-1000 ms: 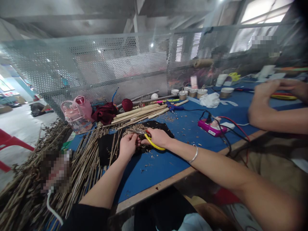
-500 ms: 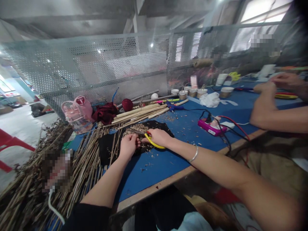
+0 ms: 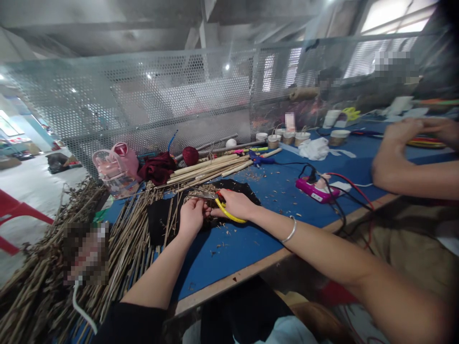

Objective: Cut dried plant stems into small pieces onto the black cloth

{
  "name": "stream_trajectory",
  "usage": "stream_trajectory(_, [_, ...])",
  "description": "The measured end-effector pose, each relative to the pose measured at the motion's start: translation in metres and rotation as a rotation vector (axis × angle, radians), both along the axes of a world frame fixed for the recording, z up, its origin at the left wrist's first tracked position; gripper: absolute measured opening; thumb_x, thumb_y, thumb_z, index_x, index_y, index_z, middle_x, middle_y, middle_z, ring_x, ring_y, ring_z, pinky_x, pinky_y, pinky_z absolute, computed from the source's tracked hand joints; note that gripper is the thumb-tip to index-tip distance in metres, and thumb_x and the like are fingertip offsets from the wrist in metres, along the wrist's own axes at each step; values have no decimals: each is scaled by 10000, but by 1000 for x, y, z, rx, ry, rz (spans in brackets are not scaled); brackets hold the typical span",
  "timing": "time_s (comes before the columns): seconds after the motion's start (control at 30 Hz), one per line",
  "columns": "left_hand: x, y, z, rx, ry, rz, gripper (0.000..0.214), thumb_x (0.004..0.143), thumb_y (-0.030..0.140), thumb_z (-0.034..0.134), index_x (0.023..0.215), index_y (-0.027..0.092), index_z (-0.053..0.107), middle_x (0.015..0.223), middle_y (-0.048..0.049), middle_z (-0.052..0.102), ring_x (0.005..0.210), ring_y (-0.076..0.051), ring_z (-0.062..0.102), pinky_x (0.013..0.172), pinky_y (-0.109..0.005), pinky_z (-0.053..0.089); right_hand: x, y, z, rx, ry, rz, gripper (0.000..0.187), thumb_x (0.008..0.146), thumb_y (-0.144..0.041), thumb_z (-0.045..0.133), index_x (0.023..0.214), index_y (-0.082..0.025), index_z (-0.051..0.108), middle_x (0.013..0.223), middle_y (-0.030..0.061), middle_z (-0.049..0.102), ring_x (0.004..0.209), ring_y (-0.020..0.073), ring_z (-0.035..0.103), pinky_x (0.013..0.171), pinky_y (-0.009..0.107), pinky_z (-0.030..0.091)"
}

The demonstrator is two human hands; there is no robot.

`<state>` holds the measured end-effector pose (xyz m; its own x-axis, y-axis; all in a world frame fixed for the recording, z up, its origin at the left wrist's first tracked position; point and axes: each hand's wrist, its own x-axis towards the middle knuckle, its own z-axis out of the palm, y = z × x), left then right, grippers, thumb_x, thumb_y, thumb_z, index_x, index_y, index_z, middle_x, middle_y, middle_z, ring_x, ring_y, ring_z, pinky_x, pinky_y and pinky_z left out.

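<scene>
My right hand [image 3: 236, 204] is closed around scissors [image 3: 229, 217] with yellow and red handles, their blades pointing left over a heap of short cut stalk pieces [image 3: 184, 195]. Close beside the blades, my left hand [image 3: 191, 217] has its fingers pinched together; whatever sits between them is too small to make out. Both hands are over a black cloth [image 3: 156, 222] on the blue tabletop [image 3: 215, 267]. Long dry stalks [image 3: 125, 239] lie in a thick bundle left of my left hand, some reaching onto the cloth.
Behind the cloth lie pale peeled sticks [image 3: 204, 168], a dark red yarn ball [image 3: 190, 155] and a blue glue gun [image 3: 263, 160]. A pink jug [image 3: 124, 160] stands back left. To the right are a purple power strip [image 3: 317, 190] with cords and a co-worker's arm [image 3: 412, 165].
My hands stay almost in place, with the scissors still beside my left fingers. The co-worker's hands at the right have shifted position. The view has moved very slightly.
</scene>
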<state>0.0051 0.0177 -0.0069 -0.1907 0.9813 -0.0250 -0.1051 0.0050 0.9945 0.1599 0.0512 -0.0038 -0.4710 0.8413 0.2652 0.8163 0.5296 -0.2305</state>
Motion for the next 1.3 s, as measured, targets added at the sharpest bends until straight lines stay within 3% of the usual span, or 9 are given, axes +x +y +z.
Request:
stream_trajectory(0.13, [1, -3, 2, 38, 74, -8, 100, 721, 219, 509, 691, 151, 576, 532, 18, 546, 464, -99, 525, 490, -207, 439, -1, -1, 0, 5, 21, 21, 639, 631, -729, 483, 953, -177, 468, 917, 88, 619, 827, 233, 596, 647, 282, 390])
stream_trajectory(0.4, [-4, -7, 7, 123, 465, 63, 227, 730, 303, 488, 554, 177, 553, 505, -13, 572, 450, -127, 528, 467, -218, 390, -1, -3, 8, -47, -65, -32, 670, 635, -750, 449, 980, -176, 491, 867, 93, 646, 804, 243, 611, 635, 279, 387])
stream_trajectory(0.5, [-7, -6, 5, 126, 526, 62, 234, 731, 296, 468, 537, 185, 539, 497, -12, 570, 456, -132, 538, 465, -219, 387, 0, -2, 9, -78, -84, -43, 658, 639, -766, 415, 936, -189, 523, 866, 97, 656, 783, 238, 617, 612, 268, 386])
stream_trajectory(0.63, [-10, -1, -3, 94, 505, 44, 235, 726, 319, 471, 542, 184, 531, 496, -13, 566, 464, -141, 556, 453, -222, 393, 0, -2, 8, -100, -89, -52, 649, 644, -772, 396, 888, -191, 552, 869, 97, 659, 770, 234, 620, 593, 261, 388])
stream_trajectory(0.87, [-8, 3, -8, 43, 268, -9, 207, 711, 339, 510, 595, 170, 542, 499, 5, 537, 465, -127, 552, 478, -225, 429, 0, -3, 11, -114, -119, -82, 630, 652, -751, 423, 897, -186, 557, 878, 97, 654, 806, 237, 620, 624, 259, 400])
stream_trajectory(1.07, [-7, -2, 0, 119, 502, 35, 267, 718, 329, 499, 498, 180, 530, 460, -7, 542, 424, -115, 504, 437, -206, 371, -2, -3, 8, -50, -106, -57, 717, 627, -783, 398, 991, -174, 499, 889, 99, 650, 810, 252, 618, 637, 287, 405])
stream_trajectory(1.3, [-9, 1, -6, 78, 434, -2, 260, 714, 373, 499, 551, 180, 561, 496, -2, 555, 430, -122, 523, 440, -216, 393, 0, 1, 5, -92, -101, -61, 661, 643, -781, 378, 884, -191, 554, 843, 92, 655, 752, 227, 620, 575, 254, 381])
